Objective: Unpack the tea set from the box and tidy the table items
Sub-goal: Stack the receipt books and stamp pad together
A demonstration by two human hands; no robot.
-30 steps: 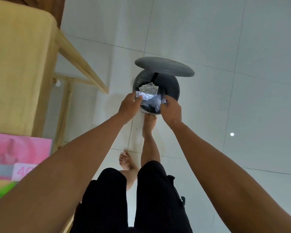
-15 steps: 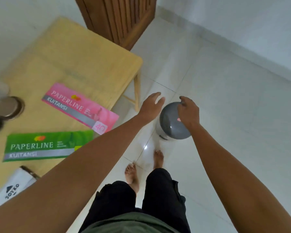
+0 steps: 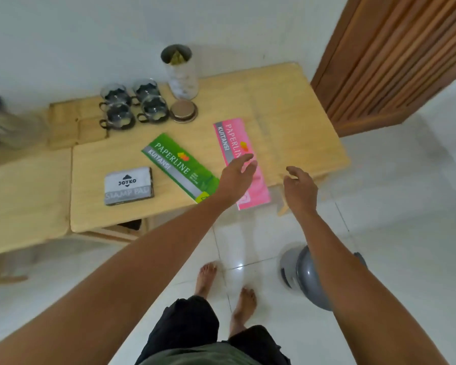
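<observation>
Person stands barefoot at the near edge of the wooden table [image 3: 287, 106], both arms stretched toward it. Landmark = pink receipt book [image 3: 233, 143], lying flat near the table's right end.

Left hand [image 3: 236, 177]: over the pink book's near half, fingers spread and loose, nothing held. Can't tell if it touches the cover.
Right hand [image 3: 299, 189]: right of the pink book, at the table's edge, fingers curled but slack, empty.

Green receipt book [image 3: 179, 167]: just left of the pink one, flat, angled. Stamp pad box [image 3: 129, 185]: further left, well apart.

Tea set sits behind and left of the pink book: four glass cups [image 3: 133, 104] in a tight square, round lid [image 3: 183, 110] just beside them, tall glass jug [image 3: 181, 72] upright behind the lid.

Grey bin [image 3: 304, 279]: on the floor tiles, nearer than the pink book and to the right, partly hidden by the right forearm.
</observation>
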